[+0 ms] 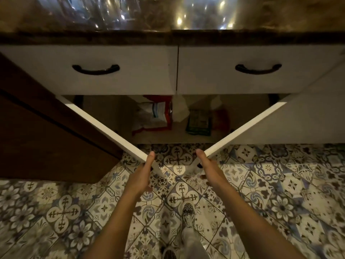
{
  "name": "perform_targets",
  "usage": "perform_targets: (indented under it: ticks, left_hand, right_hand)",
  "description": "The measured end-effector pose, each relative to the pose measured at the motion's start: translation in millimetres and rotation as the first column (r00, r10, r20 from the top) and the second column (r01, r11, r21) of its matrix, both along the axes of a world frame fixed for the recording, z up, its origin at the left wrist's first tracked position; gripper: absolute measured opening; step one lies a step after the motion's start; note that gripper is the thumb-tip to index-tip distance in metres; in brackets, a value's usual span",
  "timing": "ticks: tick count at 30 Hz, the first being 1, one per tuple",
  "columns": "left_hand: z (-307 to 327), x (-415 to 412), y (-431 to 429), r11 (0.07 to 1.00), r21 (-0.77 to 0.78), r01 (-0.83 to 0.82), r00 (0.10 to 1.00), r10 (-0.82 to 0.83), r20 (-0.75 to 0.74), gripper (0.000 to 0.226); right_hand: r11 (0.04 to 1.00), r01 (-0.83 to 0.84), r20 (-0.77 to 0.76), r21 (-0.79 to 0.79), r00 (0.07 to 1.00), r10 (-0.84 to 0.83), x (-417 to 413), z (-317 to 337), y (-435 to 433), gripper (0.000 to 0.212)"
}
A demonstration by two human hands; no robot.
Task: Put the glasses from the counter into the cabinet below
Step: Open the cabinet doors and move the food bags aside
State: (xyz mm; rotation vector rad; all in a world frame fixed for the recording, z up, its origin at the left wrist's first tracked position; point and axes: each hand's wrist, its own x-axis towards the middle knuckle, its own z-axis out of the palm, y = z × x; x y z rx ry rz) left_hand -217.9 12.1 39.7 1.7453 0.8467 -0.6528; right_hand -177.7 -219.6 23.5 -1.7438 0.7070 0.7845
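Observation:
Several clear glasses (112, 14) stand blurred on the dark stone counter (168, 37) at the top of the view. Below it the cabinet (168, 136) is open, both white doors swung out toward me. My left hand (143, 172) grips the free edge of the left door (112, 131), thumb on top. My right hand (207, 165) grips the free edge of the right door (242, 131) the same way. The doors' near corners almost meet between my hands.
Two white drawers with black handles (96, 69) (258, 69) sit under the counter. Inside the cabinet lie a white and red bag (155, 116), white paper (180, 109) and a green packet (198, 122). A brown panel (37, 128) stands left. My shoe (187, 214) is on the patterned floor.

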Motion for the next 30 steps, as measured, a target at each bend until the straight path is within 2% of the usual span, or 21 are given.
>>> perform_targets:
  ticks: [3, 6, 11, 15, 18, 22, 25, 30]
  left_hand:
    - [11, -5, 6, 0.973, 0.202, 0.110, 0.994, -0.112, 0.000, 0.087]
    - [18, -16, 5, 0.908, 0.405, 0.106, 0.994, -0.111, -0.011, 0.069]
    - [27, -61, 17, 0.822, 0.563, 0.082, 0.997, -0.073, -0.039, 0.068]
    - [33, -95, 48, 0.806, 0.592, 0.011, 1.000, -0.024, 0.014, 0.057]
    - [36, -124, 71, 0.734, 0.677, -0.051, 0.998, 0.012, 0.063, 0.051]
    - [35, -162, 108, 0.666, 0.744, -0.056, 0.998, 0.021, 0.056, 0.055]
    - [35, -175, 130, 0.617, 0.786, -0.043, 0.998, -0.003, 0.057, 0.057]
    - [29, -175, 132, 0.592, 0.805, -0.049, 0.998, 0.002, 0.060, 0.058]
  right_hand:
    - [0.999, 0.030, 0.021, -0.042, 0.999, -0.029, -8, 5, -3, 0.085]
    - [0.988, 0.143, 0.063, -0.054, 0.988, -0.139, -22, 9, -10, 0.064]
    - [0.939, 0.300, 0.252, -0.166, 0.934, -0.253, -56, 18, -33, 0.029]
    - [0.914, 0.315, 0.257, -0.256, 0.934, -0.250, -91, 24, -69, 0.026]
    - [0.891, 0.287, 0.253, -0.351, 0.946, -0.205, -110, 28, -106, 0.026]
    - [0.859, 0.210, 0.243, -0.466, 0.964, -0.104, -129, 28, -159, 0.038]
    - [0.775, 0.130, 0.222, -0.618, 0.975, 0.013, -144, 29, -194, 0.042]
    - [0.715, 0.109, 0.186, -0.691, 0.982, 0.030, -152, 25, -248, 0.031]
